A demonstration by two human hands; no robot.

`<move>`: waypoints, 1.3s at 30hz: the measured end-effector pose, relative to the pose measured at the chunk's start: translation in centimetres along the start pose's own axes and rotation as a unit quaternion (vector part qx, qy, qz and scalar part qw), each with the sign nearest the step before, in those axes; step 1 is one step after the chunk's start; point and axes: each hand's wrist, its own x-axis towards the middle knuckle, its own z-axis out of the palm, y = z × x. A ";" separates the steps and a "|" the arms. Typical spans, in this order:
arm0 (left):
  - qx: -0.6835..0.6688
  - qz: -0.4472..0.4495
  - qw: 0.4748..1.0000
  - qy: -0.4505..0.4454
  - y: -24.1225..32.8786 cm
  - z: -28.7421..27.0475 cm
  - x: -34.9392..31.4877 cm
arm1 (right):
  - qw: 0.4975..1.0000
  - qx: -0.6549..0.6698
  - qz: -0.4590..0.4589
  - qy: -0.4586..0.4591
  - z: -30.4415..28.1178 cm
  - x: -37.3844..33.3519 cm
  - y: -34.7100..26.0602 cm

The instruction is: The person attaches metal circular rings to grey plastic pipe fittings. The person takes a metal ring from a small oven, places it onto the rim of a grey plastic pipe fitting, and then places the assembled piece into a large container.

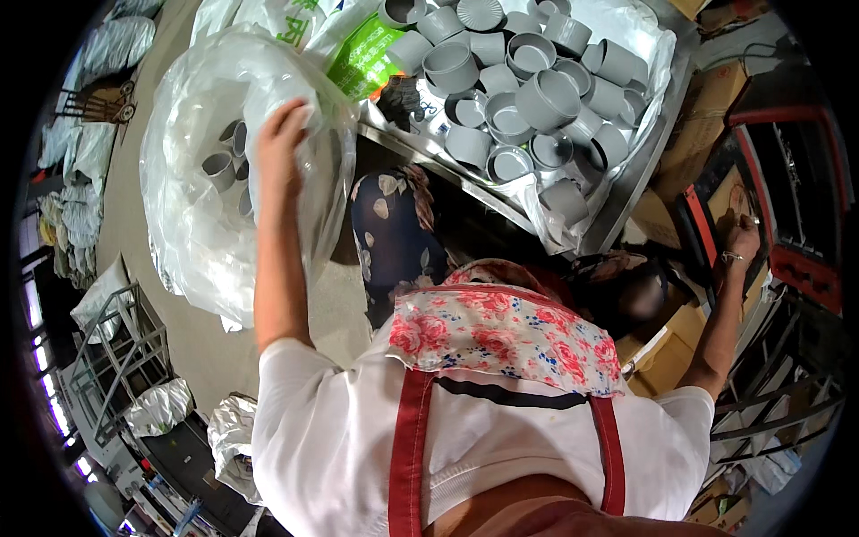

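Note:
At the left, my left hand [283, 148] is over the side of a large clear plastic bag [201, 255], its fingers loosely stretched and slightly blurred, with nothing seen in them. Inside the bag lie several grey plastic pipe caps [217, 170], partly hidden by the film. At the far right, my right hand [741, 238], with a bracelet at the wrist, is closed in front of a brown panel in a red-and-black frame [700, 224]; what its fingers hold, if anything, is too small to make out.
A metal tray [617, 219] lined with white plastic holds a heap of grey pipe caps [548, 98] ahead of me. A green-and-white printed sack [367, 58] lies beside it. Cardboard boxes [702, 121] stand at the right. A metal rack [125, 349] is at the lower left.

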 end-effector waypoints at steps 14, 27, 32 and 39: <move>0.311 0.134 0.895 -0.290 -12.8 20.1 11.7 | 0.941 0.226 -0.204 0.150 -11.9 -6.6 -15.8; -0.226 -0.178 0.858 -0.425 3.7 15.4 -12.4 | 0.649 0.702 -0.039 -0.289 -11.9 -22.6 -28.6; -0.164 -0.069 0.890 -0.420 3.3 15.4 -15.9 | 0.559 0.766 0.009 -0.317 -11.8 -26.5 -26.6; -0.139 -0.126 0.915 -0.356 3.7 14.5 -17.5 | 0.540 0.772 0.029 -0.334 -12.1 -26.9 -26.0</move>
